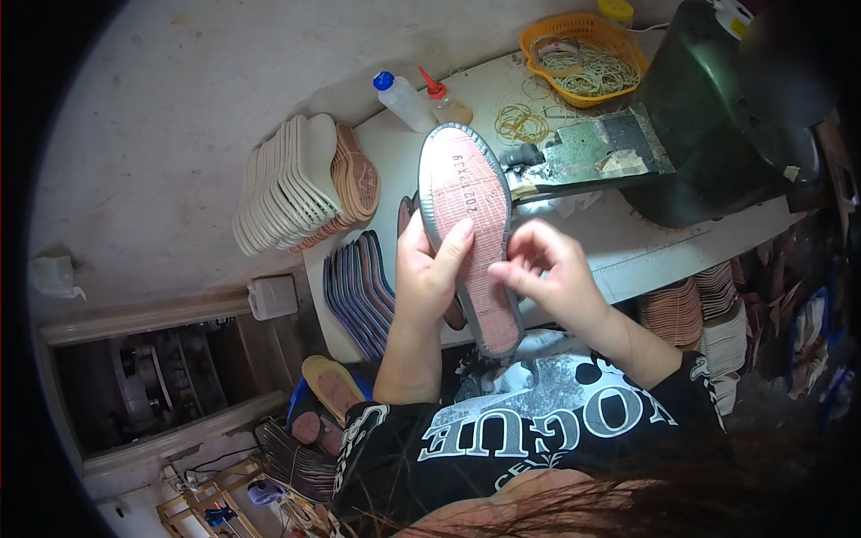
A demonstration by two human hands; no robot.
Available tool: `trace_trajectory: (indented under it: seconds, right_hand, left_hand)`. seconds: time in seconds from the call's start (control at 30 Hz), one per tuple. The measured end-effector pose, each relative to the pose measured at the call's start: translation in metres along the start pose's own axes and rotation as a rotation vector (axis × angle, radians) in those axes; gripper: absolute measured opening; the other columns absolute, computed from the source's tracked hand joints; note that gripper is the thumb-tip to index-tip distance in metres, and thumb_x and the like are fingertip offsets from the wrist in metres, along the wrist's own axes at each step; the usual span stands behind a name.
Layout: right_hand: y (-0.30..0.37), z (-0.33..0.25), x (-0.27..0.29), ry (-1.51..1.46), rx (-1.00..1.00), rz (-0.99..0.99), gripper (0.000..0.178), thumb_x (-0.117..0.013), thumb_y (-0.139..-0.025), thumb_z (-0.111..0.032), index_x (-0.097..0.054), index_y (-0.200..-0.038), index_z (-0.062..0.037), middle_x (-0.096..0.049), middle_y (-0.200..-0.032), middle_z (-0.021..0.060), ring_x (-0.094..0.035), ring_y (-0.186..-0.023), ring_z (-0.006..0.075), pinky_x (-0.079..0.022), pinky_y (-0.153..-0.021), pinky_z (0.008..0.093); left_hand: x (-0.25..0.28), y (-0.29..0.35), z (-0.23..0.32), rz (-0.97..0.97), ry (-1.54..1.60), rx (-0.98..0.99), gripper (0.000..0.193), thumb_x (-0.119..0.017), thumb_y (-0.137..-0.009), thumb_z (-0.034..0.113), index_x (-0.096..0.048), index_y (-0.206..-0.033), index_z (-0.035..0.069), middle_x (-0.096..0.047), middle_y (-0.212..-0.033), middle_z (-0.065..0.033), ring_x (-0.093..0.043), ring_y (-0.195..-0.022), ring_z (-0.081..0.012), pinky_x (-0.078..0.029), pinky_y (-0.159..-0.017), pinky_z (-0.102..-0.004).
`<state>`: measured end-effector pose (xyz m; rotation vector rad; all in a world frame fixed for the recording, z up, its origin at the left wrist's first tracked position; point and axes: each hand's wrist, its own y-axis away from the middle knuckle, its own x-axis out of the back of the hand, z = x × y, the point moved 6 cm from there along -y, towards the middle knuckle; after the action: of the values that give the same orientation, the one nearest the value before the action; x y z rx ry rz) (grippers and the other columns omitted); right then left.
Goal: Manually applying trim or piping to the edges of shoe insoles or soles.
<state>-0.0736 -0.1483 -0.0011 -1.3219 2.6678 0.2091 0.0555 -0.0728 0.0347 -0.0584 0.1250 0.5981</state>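
My left hand grips a shoe insole along its left edge, the thumb lying across its face. The insole is tilted nearly upright in front of my chest. Its pink, ribbed face carries dark stamped marks, and a dark grey rim is folded round its border. At the right edge, my right hand has its fingers curled, with the thumb tip at the insole's rim; part of its grip is hidden behind the insole. Partly behind my left hand, another brownish piece shows.
Dark insoles stand in a row at the table's left edge, below a stack of cream insoles. Two squeeze bottles stand behind. A green machine and an orange basket of cords occupy the right. More stacks sit lower right.
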Motion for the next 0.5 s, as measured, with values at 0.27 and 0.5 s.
trace_trajectory:
  seconds: [0.27,0.5]
  right_hand:
    - [0.004,-0.01,-0.001,0.245,0.153,-0.028,0.012,-0.065,-0.086,-0.011,-0.061,-0.083,-0.0003,-0.06,-0.067,0.0019,-0.054,-0.061,0.0043,-0.044,-0.053,0.0214]
    - [0.01,0.015,-0.006,-0.15,-0.062,-0.029,0.012,-0.062,-0.088,-0.01,-0.062,-0.087,0.0018,-0.061,-0.073,0.0009,-0.057,-0.066,0.0062,-0.048,-0.06,0.0227]
  left_hand:
    - [0.007,0.032,-0.01,0.125,-0.107,-0.165,0.022,-0.06,-0.089,0.01,-0.056,-0.104,-0.005,-0.066,-0.093,-0.0083,-0.06,-0.082,-0.0101,-0.047,-0.075,-0.0246]
    - [0.008,0.037,-0.014,0.177,-0.07,-0.233,0.019,-0.061,-0.089,0.01,-0.057,-0.1,-0.005,-0.066,-0.087,-0.0088,-0.06,-0.078,-0.0102,-0.048,-0.071,-0.0257]
